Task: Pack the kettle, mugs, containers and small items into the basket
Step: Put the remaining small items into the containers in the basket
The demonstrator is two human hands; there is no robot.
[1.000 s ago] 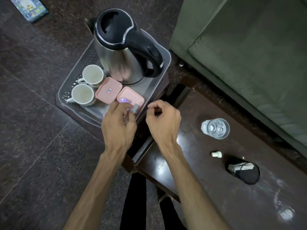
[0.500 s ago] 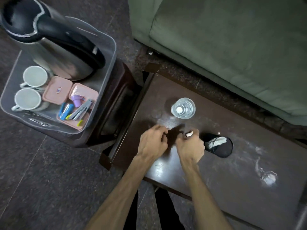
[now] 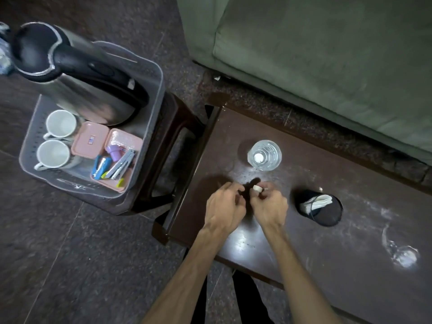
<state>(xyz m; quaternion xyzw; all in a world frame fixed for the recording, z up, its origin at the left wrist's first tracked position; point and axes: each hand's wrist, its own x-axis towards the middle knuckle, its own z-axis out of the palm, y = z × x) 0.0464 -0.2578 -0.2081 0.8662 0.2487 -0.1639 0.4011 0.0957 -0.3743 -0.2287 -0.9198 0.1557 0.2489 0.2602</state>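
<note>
Dark table (image 3: 304,242), green sofa (image 3: 327,54), stone floor (image 3: 58,265)

Dark stone floor (image 3: 58,265), green sofa (image 3: 327,54), brown table (image 3: 350,265)

Dark wooden table (image 3: 292,230), dusty: clear glass (image 3: 264,155), black mesh holder (image 3: 325,210) on its side. Basket (image 3: 154,94) sits on brown stool (image 3: 170,136) beside table.

Right hand (image 3: 268,204) pinching small item; left hand (image 3: 223,206) curled, empty, beside.
</note>
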